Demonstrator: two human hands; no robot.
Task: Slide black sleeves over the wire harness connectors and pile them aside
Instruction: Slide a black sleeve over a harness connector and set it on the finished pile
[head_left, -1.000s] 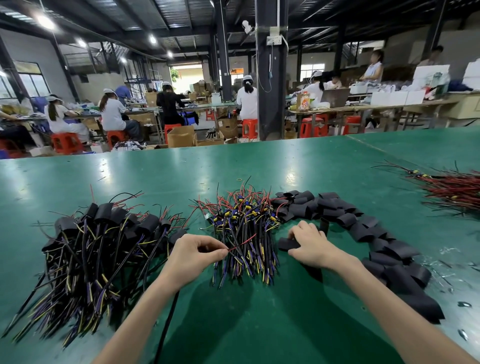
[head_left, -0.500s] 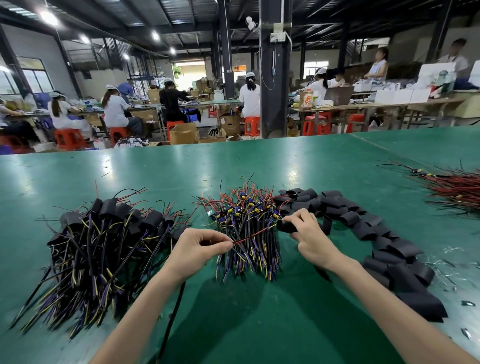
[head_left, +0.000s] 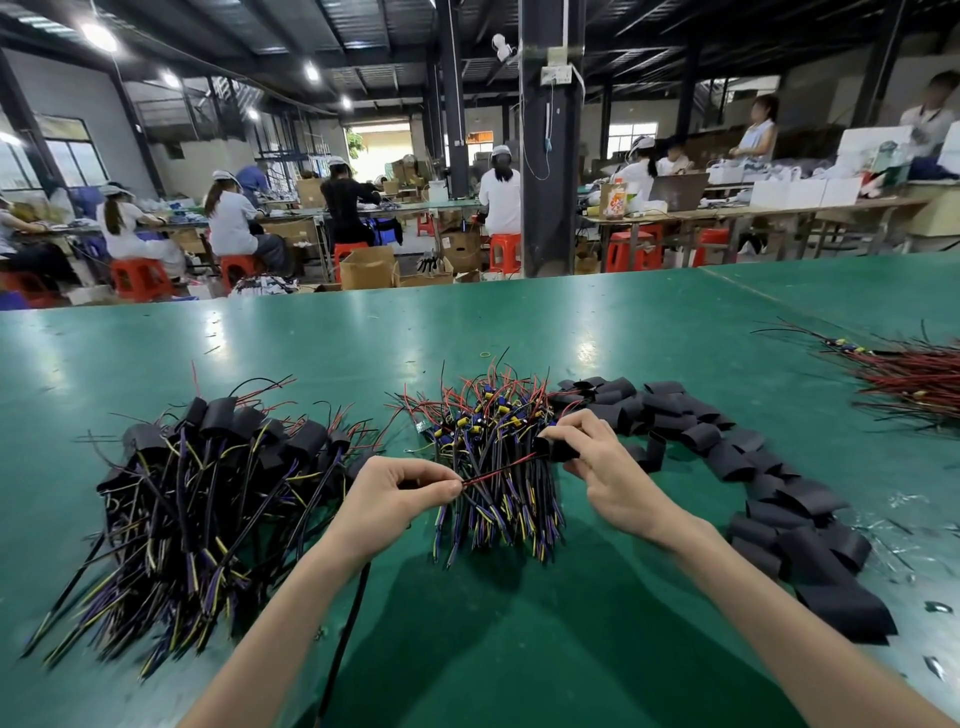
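My left hand pinches the red and black wires of one harness, whose black cable hangs down past my wrist. My right hand grips a black sleeve at the far end of those wires, just above the pile of unsleeved harnesses with yellow and blue connectors. To the left lies the pile of sleeved harnesses. A curved row of loose black sleeves runs along the right side of my right hand.
The green table stretches far ahead. Another bundle of red wires lies at the right edge. Small scraps are scattered near the sleeves. People sit at benches beyond the table's far edge.
My right hand picked a sleeve from the table, lifted it and brought it onto the end of the wires that my left hand holds. My left hand stayed nearly in place.
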